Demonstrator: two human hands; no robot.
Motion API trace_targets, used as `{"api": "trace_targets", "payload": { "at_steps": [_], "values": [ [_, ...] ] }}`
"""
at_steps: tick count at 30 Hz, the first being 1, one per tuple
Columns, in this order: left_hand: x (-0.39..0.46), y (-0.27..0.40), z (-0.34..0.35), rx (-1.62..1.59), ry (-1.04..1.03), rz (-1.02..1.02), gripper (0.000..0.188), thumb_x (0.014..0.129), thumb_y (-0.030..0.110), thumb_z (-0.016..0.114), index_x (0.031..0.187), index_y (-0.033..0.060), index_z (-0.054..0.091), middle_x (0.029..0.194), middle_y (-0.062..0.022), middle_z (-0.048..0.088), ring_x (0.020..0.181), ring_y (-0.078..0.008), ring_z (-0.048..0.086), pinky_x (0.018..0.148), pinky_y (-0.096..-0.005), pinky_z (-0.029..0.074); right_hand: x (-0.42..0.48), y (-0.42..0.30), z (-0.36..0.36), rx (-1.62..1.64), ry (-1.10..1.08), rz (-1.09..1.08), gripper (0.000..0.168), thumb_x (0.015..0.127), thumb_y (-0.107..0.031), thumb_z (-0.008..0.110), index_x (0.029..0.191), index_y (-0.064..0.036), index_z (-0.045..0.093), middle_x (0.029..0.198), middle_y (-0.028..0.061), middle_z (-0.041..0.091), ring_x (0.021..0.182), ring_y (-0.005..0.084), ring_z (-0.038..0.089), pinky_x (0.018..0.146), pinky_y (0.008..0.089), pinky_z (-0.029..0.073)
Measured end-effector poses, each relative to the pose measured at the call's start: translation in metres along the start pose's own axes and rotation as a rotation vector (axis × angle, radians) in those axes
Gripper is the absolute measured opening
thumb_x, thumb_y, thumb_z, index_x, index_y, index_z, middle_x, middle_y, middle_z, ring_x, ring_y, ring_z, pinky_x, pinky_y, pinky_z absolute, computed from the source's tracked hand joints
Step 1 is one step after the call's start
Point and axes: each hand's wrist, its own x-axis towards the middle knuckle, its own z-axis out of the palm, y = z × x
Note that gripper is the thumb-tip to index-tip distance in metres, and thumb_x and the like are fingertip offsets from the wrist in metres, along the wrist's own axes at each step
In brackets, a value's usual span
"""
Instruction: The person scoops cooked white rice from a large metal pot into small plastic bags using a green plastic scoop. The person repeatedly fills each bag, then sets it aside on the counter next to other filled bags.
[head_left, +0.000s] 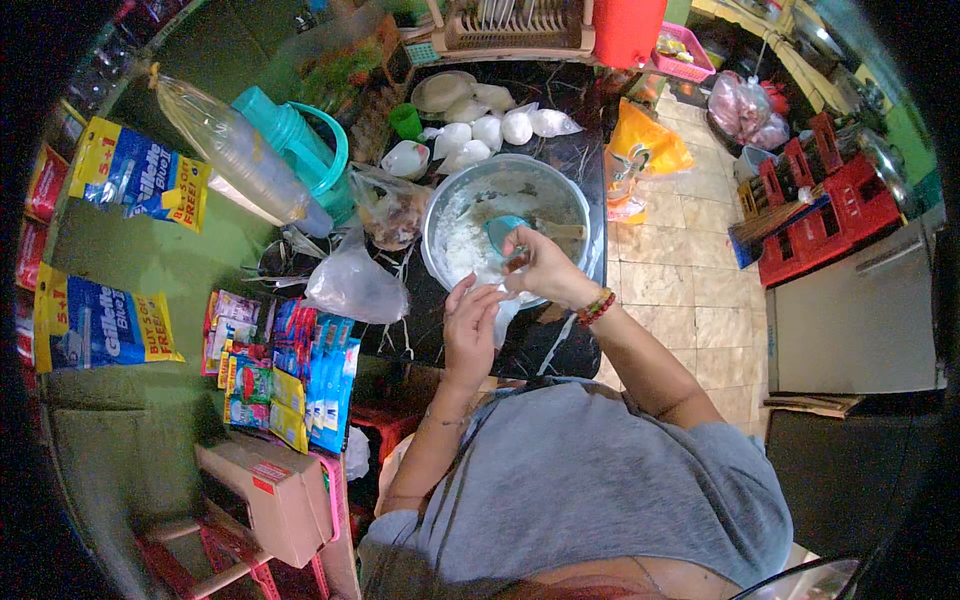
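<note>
A large metal basin (574, 176) holding white powder (461, 232) stands on the black marbled tabletop in front of me. My left hand (472, 315) grips a small clear plastic bag (508, 319) at the basin's near rim. My right hand (551, 270), with beaded bracelets at its wrist, pinches the bag's upper part. Just beyond the right fingers, a teal cup (504, 231) rests in the powder. Several filled and knotted bags of white powder (487, 131) lie behind the basin. The fingers partly hide the bag's mouth.
Left of the basin are a bag with brown contents (390, 210), a pale plastic bag (360, 281) and a teal pitcher (307, 150). A green cup (406, 121) stands behind. Sachets (292, 375) hang at the left. A yellow-orange bag (637, 161) is at the table's right.
</note>
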Motion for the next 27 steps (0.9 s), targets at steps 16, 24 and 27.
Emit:
{"api": "trace_targets", "payload": {
  "at_steps": [16, 24, 27],
  "values": [
    [0.099, -0.001, -0.039, 0.152, 0.03, 0.367, 0.031, 0.068, -0.002, 0.065, 0.097, 0.0101, 0.068, 0.079, -0.0047, 0.064, 0.083, -0.0208, 0.059, 0.083, -0.0364, 0.039, 0.004, 0.024, 0.046, 0.066, 0.204, -0.245, 0.019, 0.09, -0.011, 0.049, 0.08, 0.001, 0.06, 0.08, 0.0057, 0.059, 0.083, 0.0138, 0.055, 0.077, 0.0277, 0.043],
    [0.184, 0.018, -0.038, -0.045, -0.157, 0.227, 0.038, 0.073, -0.003, 0.063, 0.109, 0.0083, 0.066, 0.094, -0.0121, 0.064, 0.088, -0.0265, 0.06, 0.08, -0.0345, 0.048, 0.032, -0.031, 0.019, -0.071, 0.292, -0.298, 0.016, 0.092, -0.014, 0.053, 0.098, 0.0, 0.06, 0.086, 0.004, 0.06, 0.08, 0.0097, 0.054, 0.074, 0.0261, 0.045],
    [0.245, 0.024, -0.03, 0.019, -0.209, 0.261, 0.034, 0.078, 0.001, 0.058, 0.111, 0.0059, 0.064, 0.099, -0.0148, 0.064, 0.094, -0.0286, 0.061, 0.084, -0.0356, 0.047, 0.075, -0.066, -0.012, -0.326, 0.482, -0.412, 0.027, 0.089, -0.018, 0.059, 0.108, 0.001, 0.059, 0.105, 0.0112, 0.06, 0.096, 0.0172, 0.057, 0.081, 0.0295, 0.047]
  ]
}}
